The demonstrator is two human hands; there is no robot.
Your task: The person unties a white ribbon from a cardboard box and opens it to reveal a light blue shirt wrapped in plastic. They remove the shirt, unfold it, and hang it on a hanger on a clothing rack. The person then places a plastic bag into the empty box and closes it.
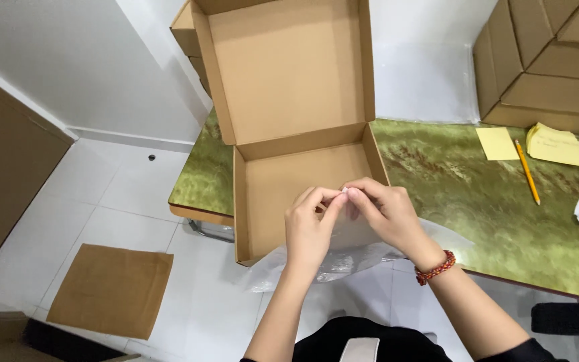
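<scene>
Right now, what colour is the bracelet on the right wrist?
Red and dark braided cord bracelet, clearest in the head view.

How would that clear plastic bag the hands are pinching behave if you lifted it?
The clear plastic bag looks thin and crumpled, so it would probably flop and sag. It seems light for its size. Both hands, left and right, pinch its edge, perhaps because the glossy film is slippery.

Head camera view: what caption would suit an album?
Both hands pinch clear plastic over an open cardboard box on a green table.
</scene>
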